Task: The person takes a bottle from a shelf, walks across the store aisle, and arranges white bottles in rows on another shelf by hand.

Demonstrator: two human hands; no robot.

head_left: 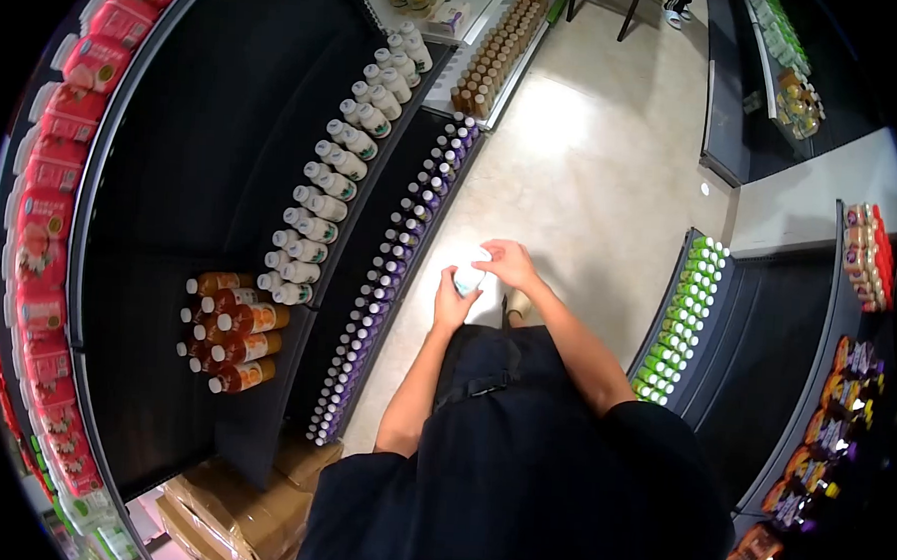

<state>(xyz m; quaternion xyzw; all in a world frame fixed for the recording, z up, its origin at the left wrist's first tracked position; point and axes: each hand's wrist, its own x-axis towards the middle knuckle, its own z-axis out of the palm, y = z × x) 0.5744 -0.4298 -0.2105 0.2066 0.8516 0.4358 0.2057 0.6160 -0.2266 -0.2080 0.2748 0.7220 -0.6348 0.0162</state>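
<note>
A small white bottle (pixel 468 278) is held in front of my body, above the pale floor. My left hand (pixel 455 300) is closed around its lower left side. At its upper end, the fingers of my right hand (pixel 510 265) are closed on the bottle near the top; bright glare hides exactly where they touch. To the left stand rows of white bottles (pixel 319 202) on a dark shelf, looking much like the held one. Below them runs a long row of purple bottles with white caps (pixel 383 282).
Orange-brown drink bottles (pixel 250 318) cluster on the left shelf, beside pink packs (pixel 49 218). Cardboard boxes (pixel 223 510) lie at lower left. Green bottles (pixel 679 325) line a right shelf. Brown bottles (pixel 498 57) stand ahead. Another person's foot (pixel 672 18) shows far off.
</note>
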